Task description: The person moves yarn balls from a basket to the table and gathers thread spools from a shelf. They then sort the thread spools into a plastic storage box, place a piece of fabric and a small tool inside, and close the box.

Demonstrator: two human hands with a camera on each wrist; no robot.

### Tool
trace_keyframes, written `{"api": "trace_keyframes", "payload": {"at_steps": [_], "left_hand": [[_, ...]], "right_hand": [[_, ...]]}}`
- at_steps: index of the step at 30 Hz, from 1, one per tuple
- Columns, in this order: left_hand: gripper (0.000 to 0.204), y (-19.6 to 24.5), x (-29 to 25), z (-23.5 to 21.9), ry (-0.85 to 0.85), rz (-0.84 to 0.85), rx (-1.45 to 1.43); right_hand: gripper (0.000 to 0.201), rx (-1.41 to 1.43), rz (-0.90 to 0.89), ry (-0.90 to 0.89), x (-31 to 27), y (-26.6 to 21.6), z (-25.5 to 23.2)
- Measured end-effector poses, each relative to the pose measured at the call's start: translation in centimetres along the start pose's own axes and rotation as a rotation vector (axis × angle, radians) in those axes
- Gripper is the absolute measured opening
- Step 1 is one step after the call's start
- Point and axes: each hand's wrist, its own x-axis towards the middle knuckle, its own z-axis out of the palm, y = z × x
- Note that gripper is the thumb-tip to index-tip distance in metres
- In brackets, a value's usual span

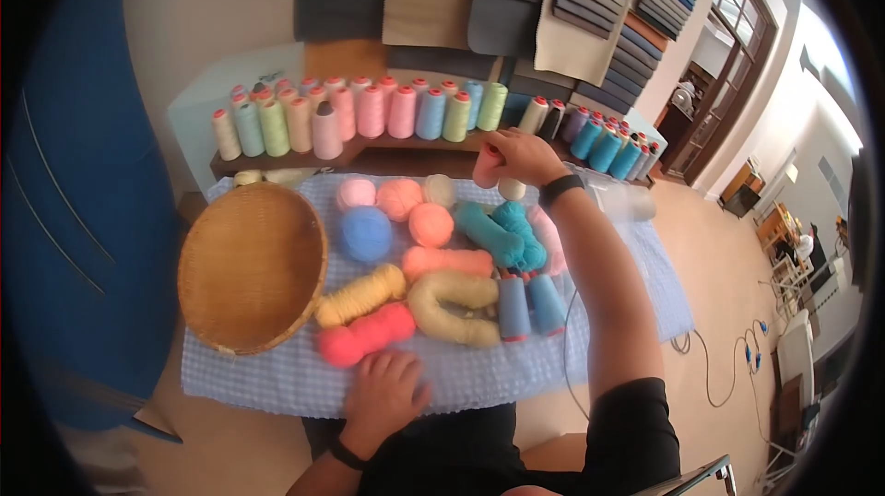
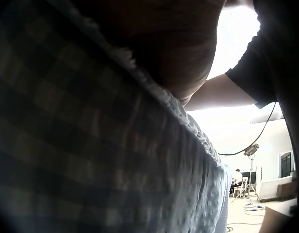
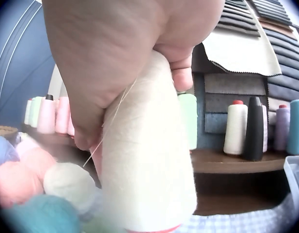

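My right hand (image 1: 530, 159) grips a pink thread cone (image 1: 487, 169) and a white thread cone (image 3: 147, 145) together, above the back edge of the table. In the right wrist view the white cone's narrow top is within the fingers, a loose thread runs along it, and most of the pink cone is hidden behind it. My left hand (image 1: 385, 390) rests on the checked cloth (image 1: 267, 376) at the front edge, fingers extended beside a hot pink skein (image 1: 367, 334). The left wrist view shows mainly dark cloth and its frilled edge (image 2: 188, 126).
A round woven basket (image 1: 253, 270) stands at the left. Balls such as the blue one (image 1: 367, 234), several skeins and two blue cones (image 1: 513, 309) fill the table's middle. Behind, a wooden shelf (image 1: 369, 159) carries rows of thread cones, with a clear plastic box (image 1: 627, 199) at right.
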Motion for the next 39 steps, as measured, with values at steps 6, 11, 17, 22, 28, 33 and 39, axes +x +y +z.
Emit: {"api": "trace_keyframes", "payload": {"at_steps": [6,11,17,22,28,33,39], "left_hand": [[0.028,-0.1,0.2,-0.2,-0.002,-0.008,-0.023],[0.028,-0.1,0.3,-0.3,-0.006,-0.017,-0.016],[0.027,-0.1,0.4,-0.1,-0.009,-0.026,-0.02],[0.027,-0.1,0.4,0.0,0.001,-0.021,-0.012],[0.026,0.2,0.7,-0.1,-0.022,-0.04,-0.015],[0.026,0.3,0.7,-0.1,-0.022,-0.048,-0.008],[0.027,0.3,0.7,-0.1,-0.014,-0.039,-0.007]], "right_hand": [[0.047,0.071,0.084,-0.023,-0.1,2.8,3.4],[0.051,0.106,0.114,-0.004,0.7,3.4,3.1],[0.051,0.198,0.165,-0.136,1.3,2.9,4.5],[0.052,0.393,0.219,-0.11,0.9,3.5,5.6],[0.054,0.517,0.285,-0.188,0.0,6.1,7.4],[0.06,0.58,0.375,-0.278,-0.3,6.2,7.9],[0.063,0.594,0.58,-0.306,-1.8,7.2,9.3]]}}
